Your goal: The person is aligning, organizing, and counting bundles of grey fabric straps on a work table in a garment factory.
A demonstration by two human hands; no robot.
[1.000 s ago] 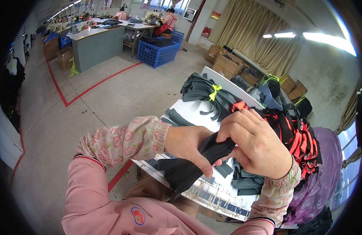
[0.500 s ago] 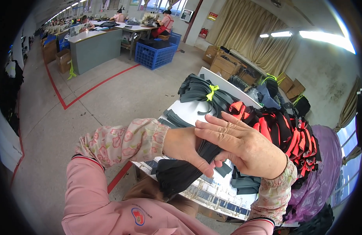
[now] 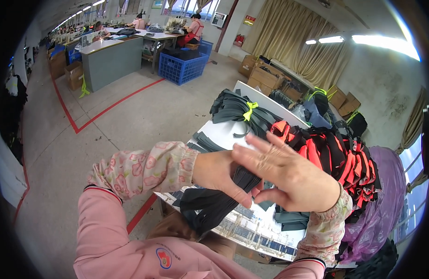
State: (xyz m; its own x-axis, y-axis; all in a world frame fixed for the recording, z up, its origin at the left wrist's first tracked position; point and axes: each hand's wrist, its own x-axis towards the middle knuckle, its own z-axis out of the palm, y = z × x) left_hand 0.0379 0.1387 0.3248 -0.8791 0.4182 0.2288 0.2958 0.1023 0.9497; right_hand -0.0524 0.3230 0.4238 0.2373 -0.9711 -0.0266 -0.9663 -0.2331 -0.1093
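Observation:
A thick stack of black fabric strips (image 3: 207, 207) is gripped in my left hand (image 3: 216, 172), its thumb lying across the near side. The loose ends of the stack hang toward my lap. My right hand (image 3: 295, 174) is at the stack's upper end, its fingers stretched out and slightly blurred. Whether its fingertips touch the strips I cannot tell. Beneath both hands is a white tabletop (image 3: 219, 129) with dark green-grey strips (image 3: 291, 221) lying near its front edge. Farther back lies a bundle of similar strips (image 3: 223, 108) tied with a neon yellow ribbon (image 3: 250, 111).
Black and neon orange fabric pieces (image 3: 316, 151) are heaped to the right, beside a purple plastic bag (image 3: 377, 200). Cardboard boxes (image 3: 263, 78) stand by the curtain. Across the floor are a blue crate (image 3: 179, 69), a grey-sided table (image 3: 112, 65) and several people at work.
The fingers of my right hand have lifted and spread a little from the stack. My left hand keeps its grip in nearly the same place.

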